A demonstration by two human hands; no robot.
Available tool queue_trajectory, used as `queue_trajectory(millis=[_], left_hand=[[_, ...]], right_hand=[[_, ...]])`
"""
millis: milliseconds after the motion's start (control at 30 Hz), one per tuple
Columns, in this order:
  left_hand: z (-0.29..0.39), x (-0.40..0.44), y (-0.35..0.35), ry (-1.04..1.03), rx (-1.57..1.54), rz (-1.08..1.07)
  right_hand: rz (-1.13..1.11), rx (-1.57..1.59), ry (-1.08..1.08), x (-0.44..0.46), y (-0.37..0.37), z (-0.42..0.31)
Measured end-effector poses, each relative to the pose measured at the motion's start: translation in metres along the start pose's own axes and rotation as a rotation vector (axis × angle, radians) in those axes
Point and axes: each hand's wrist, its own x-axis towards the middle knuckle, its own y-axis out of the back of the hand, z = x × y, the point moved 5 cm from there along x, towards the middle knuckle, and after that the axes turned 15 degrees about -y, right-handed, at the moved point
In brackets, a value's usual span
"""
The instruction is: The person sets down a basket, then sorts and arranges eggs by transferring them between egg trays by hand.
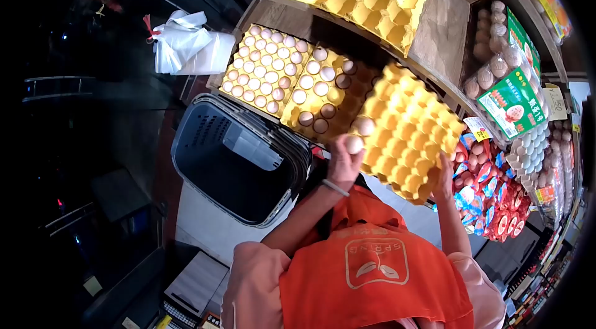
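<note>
Shelving (444,25) backs the held tray (413,127) (yellow, dimpled).

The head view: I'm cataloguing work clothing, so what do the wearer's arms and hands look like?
Both grips, left and right, are ungloved human hands. A thin, pale, ring-shaped band circles the left wrist; none shows on the right. Loose pink fabric sleeves cover the upper arms and leave the forearms bare. No markings are visible on the sleeves.

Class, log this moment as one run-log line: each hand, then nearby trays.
left hand: holding egg | right hand: gripping yellow tray edge | nearby: egg-filled tray, partly filled tray
</note>
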Motion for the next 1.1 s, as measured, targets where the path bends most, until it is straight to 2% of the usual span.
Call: queue_trajectory(millis=[33,200,300,333,467,500,567,600,633,700,733,867,1000,1100], left_hand=[[0.019,-0.001,-0.010,0.026,-0.026,-0.048],[0.038,-0.031,-0.059,-0.010,-0.081,-0.275],[0.048,-0.030,-0.064,-0.055,-0.026,-0.373],[0.052,-0.027,-0.062,-0.048,0.000,-0.417],[0.050,-0.014,-0.046,-0.064,0.155,-0.380],[0.042,-0.014,-0.044,-0.145,0.190,-0.269],[0.039,-0.006,-0.031,-0.071,0.226,-0.215],[0.034,-0.006,-0.027,-0.156,0.239,-0.129],[0.031,-0.004,-0.022,-0.164,0.219,-0.110],[0.026,-0.003,-0.016,-0.158,0.307,-0.107],[0.021,-0.003,-0.014,-0.098,0.345,-0.148],[0.015,0.002,0.002,-0.040,0.479,-0.308],[0.021,0.015,0.021,-0.080,0.490,-0.221],[0.019,0.024,0.039,-0.092,0.303,-0.048]], right_hand=[[0.105,0.056,-0.026,-0.001,0.028,0.007],[0.174,-0.071,0.076,-0.037,0.103,0.028],[0.184,0.227,0.078,-0.035,0.122,0.049],[0.083,0.271,0.049,-0.031,0.122,0.053],[0.203,0.151,0.256,-0.043,0.097,0.050],[0.230,0.045,0.271,-0.043,0.093,0.051],[0.214,0.154,0.293,-0.009,0.100,0.074],[0.199,0.123,0.330,-0.019,0.084,0.069],[0.242,0.199,0.304,-0.017,0.076,0.072],[0.204,0.145,0.415,-0.011,0.064,0.072],[0.218,0.020,0.415,-0.008,0.063,0.070],[0.212,0.051,0.384,0.007,0.051,0.073],[0.227,0.122,0.355,0.003,0.029,0.068],[0.208,0.143,0.283,0.031,0.033,0.083]])
